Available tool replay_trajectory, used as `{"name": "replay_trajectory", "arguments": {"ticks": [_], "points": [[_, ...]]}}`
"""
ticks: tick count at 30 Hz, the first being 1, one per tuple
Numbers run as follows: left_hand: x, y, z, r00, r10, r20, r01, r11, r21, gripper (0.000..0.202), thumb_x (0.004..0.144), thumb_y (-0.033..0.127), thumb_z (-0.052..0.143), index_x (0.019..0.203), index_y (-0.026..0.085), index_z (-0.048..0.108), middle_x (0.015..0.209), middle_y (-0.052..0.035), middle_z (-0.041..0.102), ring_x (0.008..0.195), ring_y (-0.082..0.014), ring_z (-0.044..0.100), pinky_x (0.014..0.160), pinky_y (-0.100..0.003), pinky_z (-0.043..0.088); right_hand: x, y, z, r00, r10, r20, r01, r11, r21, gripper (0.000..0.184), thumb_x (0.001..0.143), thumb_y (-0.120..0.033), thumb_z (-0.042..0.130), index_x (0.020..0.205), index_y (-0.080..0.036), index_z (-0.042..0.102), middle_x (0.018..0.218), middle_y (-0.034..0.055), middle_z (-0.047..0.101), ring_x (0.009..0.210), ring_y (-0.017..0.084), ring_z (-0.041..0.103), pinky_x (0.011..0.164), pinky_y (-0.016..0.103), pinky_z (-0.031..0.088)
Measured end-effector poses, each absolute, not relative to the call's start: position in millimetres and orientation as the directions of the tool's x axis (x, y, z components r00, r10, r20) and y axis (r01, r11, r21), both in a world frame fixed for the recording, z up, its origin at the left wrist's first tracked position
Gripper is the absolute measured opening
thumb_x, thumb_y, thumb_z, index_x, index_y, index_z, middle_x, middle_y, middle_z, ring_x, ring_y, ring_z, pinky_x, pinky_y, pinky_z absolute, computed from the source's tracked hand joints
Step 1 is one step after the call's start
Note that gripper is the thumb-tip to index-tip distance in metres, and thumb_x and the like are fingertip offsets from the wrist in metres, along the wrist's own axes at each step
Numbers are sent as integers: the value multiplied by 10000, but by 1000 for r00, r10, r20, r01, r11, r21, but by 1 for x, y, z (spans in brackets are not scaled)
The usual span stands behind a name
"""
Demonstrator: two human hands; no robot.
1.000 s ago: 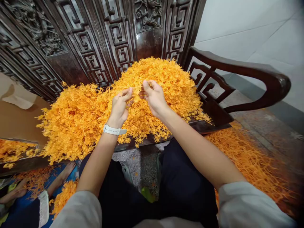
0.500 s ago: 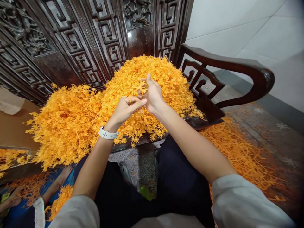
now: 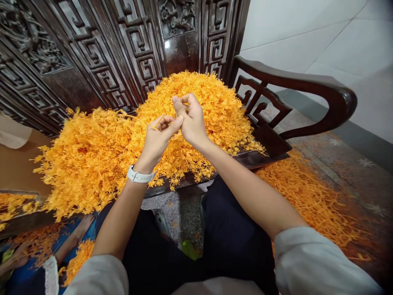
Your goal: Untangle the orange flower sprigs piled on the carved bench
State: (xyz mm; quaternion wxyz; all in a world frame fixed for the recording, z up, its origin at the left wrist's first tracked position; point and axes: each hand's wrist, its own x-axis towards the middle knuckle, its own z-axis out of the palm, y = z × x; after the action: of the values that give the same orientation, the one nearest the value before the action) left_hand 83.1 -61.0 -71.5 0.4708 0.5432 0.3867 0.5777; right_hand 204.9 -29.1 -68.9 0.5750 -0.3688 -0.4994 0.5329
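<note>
My left hand (image 3: pixel 157 141), with a white watch band (image 3: pixel 141 175) on its wrist, is closed with the fingers curled. A thin orange plastic stem (image 3: pixel 159 122) shows between its fingers. The left thumb tip meets my right hand (image 3: pixel 193 125), whose thumb and fingers are pinched together. What the right hand holds is mostly hidden by its fingers. Both hands are held over a big heap of orange plastic flower sprigs (image 3: pixel 224 106) on a dark wooden bench seat (image 3: pixel 267 141).
A second heap of orange sprigs (image 3: pixel 92 159) adjoins on the left, beside a cardboard box (image 3: pixel 39 164). The carved backrest (image 3: pixel 181 53) rises behind, with a curved armrest (image 3: pixel 307 82) at right. Thin orange stems (image 3: pixel 307 200) cover the floor. Another person's feet (image 3: pixel 81 227) show lower left.
My right hand has turned and closed its fingers into a pinch. My left hand has shifted slightly up and left, its fingers curling. Some blurred orange pieces appear above the left heap.
</note>
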Motion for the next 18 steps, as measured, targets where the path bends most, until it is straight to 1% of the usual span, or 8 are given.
{"name": "replay_trajectory", "arguments": {"ticks": [2,3,6,8,11,14,16,18], "points": [[85,-62,-72,5,961,277,-129,-274,953,250,781,375,926,780,198,750,771,-20,664,680,-113,557,669,-266,471,202,-30,-70,-12,979,204,-269,193,-944,628,836,-881,614,979,-280,503,752,-15,428,673,157,454,570,290,377],[86,-62,-72,-8,959,282,-138,-280,950,236,779,359,929,794,195,760,779,-23,670,682,-111,564,670,-265,475,201,-29,-71,12,979,205,-283,200,-938,642,829,-894,606,971,-276,506,747,-14,429,665,158,455,561,292,377],[85,-62,-72,-74,945,318,-160,-326,932,192,795,327,920,827,202,778,820,-25,687,707,-109,583,680,-256,493,199,-28,-71,-3,986,169,-306,160,-939,649,814,-894,627,932,-268,505,731,-17,423,632,147,435,528,286,348],[83,-62,-71,-114,936,334,-170,-350,921,178,780,298,928,826,207,782,854,-23,699,717,-105,584,679,-244,498,198,-29,-70,-5,984,180,-320,169,-932,629,831,-869,637,888,-261,485,706,-27,402,609,133,406,512,276,319],[80,-62,-69,-140,947,288,-224,-314,923,142,767,220,907,792,205,769,828,-10,682,689,-97,568,662,-230,500,198,-31,-66,-6,977,215,-359,199,-912,635,845,-843,650,806,-251,422,669,-41,364,590,117,387,488,257,288],[77,-63,-65,-40,981,188,-346,-190,919,113,800,138,818,760,192,728,793,-9,651,658,-89,556,642,-216,492,199,-32,-61,-55,984,170,-424,131,-896,655,829,-839,677,781,-250,395,631,-55,347,551,104,381,461,244,260],[77,-63,-64,62,990,123,-420,-86,904,122,824,113,770,755,182,696,801,-17,645,656,-87,558,622,-207,482,200,-31,-60,-107,988,112,-475,48,-879,653,823,-842,683,794,-252,404,601,-65,358,513,97,367,444,242,249],[78,-63,-64,119,990,76,-466,-12,885,132,848,104,739,758,173,674,812,-25,644,673,-90,576,622,-199,487,200,-29,-59,-147,987,68,-514,-17,-857,652,815,-842,692,807,-254,410,576,-71,380,481,89,354,429,241,241]]}}
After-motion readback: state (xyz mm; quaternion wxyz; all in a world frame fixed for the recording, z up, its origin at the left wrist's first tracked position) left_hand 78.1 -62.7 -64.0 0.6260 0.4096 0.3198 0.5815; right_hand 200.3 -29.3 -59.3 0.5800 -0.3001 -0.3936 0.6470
